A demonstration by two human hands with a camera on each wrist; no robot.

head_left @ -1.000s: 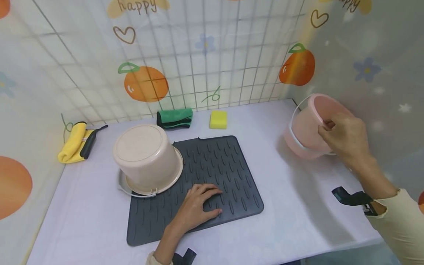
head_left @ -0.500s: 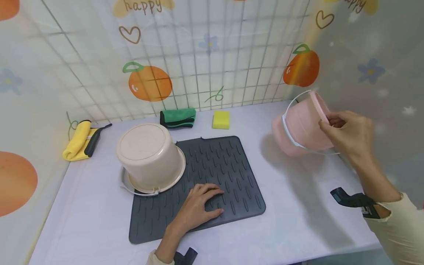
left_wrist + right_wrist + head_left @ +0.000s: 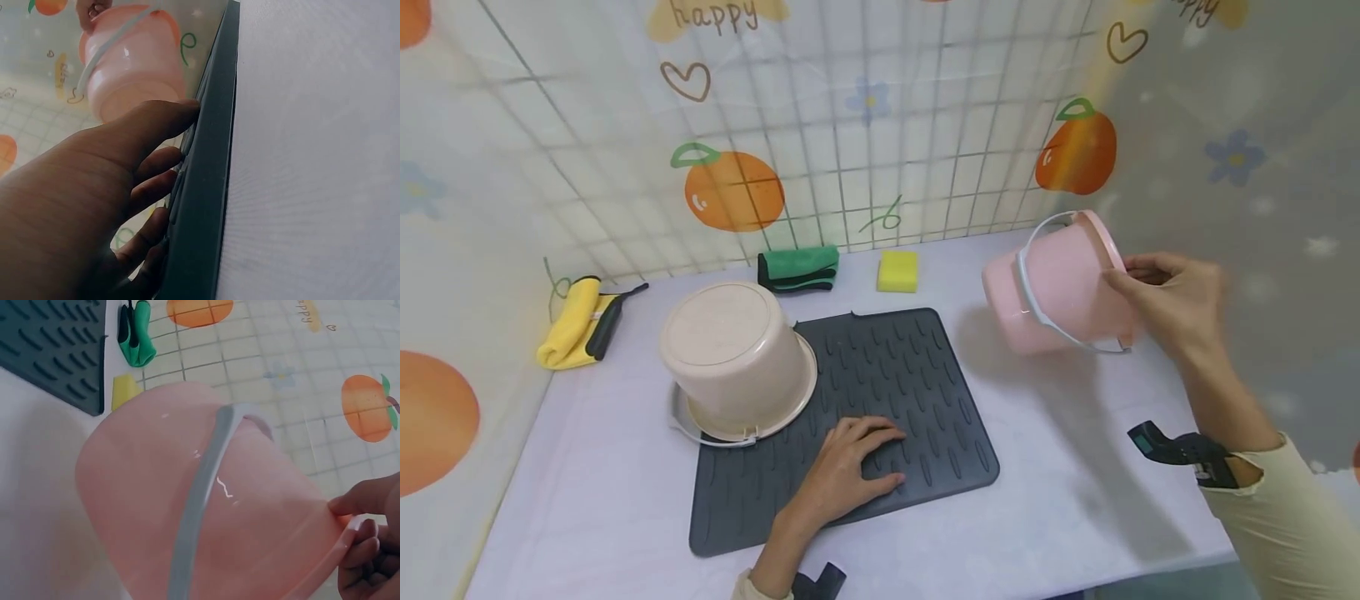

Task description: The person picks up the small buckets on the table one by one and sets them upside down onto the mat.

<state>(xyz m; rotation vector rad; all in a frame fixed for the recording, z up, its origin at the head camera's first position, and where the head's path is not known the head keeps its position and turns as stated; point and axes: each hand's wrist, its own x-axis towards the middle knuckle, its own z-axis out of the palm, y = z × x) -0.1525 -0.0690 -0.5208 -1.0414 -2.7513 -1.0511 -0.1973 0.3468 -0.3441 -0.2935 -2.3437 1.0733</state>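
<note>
We find the pink bucket (image 3: 1060, 292) tilted onto its side to the right of the mat (image 3: 925, 392), base toward the mat and mouth turned to the right; it seems held up off the table (image 3: 587, 500), though its lowest edge is hard to read against its shadow; its pale handle (image 3: 1026, 283) lies round the outside wall. The right hand (image 3: 1183, 304) pinches the rim, thumb against the outer wall and fingers curled over the lip; the left hand (image 3: 846, 471) rests near the mat's front edge, fingers spread, gripping nothing that we can see.

On the mat's left part we see the beige bucket (image 3: 730, 358), upside down, its rim reaching past the mat's side; we judge the work in hand about half done, with this bucket settled and the pink one not yet set down.

Farther out, a green cloth (image 3: 799, 268) and a yellow sponge (image 3: 898, 272) lie behind the mat; a yellow cloth (image 3: 568, 329) lies at the far left; a printed curtain (image 3: 955, 108) hangs behind; none of these is being touched.
</note>
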